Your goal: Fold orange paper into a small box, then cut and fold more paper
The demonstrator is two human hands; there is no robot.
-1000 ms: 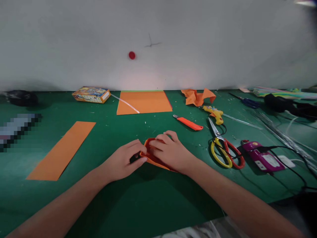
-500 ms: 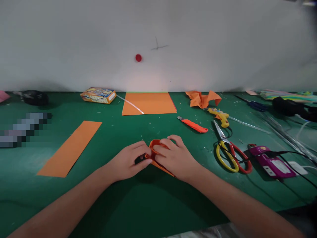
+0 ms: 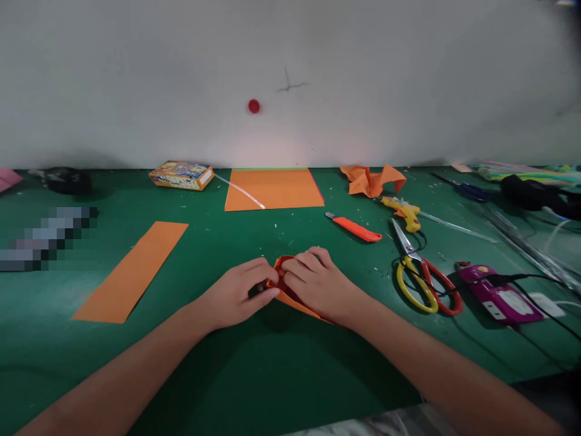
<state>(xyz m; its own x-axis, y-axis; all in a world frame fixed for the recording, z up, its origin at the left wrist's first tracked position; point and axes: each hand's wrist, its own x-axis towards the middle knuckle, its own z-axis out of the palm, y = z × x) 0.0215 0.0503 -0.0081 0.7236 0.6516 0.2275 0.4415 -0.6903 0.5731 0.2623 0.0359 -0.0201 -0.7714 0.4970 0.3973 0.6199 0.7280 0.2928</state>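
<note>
Near the front middle of the table, a folded piece of orange paper point(image 3: 297, 303) stands between my two hands, its inner side looking darker and redder. My left hand point(image 3: 240, 290) pinches its left end between thumb and fingers. From the right, my right hand point(image 3: 318, 281) reaches over the fold with bent fingers pressed into it; the fingertips are partly hidden. Left of my hands lies a flat orange paper strip point(image 3: 131, 272). Beyond them, a stack of orange sheets point(image 3: 276, 189) rests near the wall.
On the right lie an orange utility knife point(image 3: 356, 229), a yellow glue gun point(image 3: 403, 212), scissors point(image 3: 415, 272) and a purple power strip point(image 3: 499, 293) with cords. Crumpled orange paper point(image 3: 372, 180) and a small box point(image 3: 182, 175) sit by the wall. A pixelated object point(image 3: 45, 238) is far left.
My right hand's fingers have closed down and moved further into the fold, covering the loop that showed before. More of the paper's edge now shows under my right wrist. My left hand keeps its pinch.
</note>
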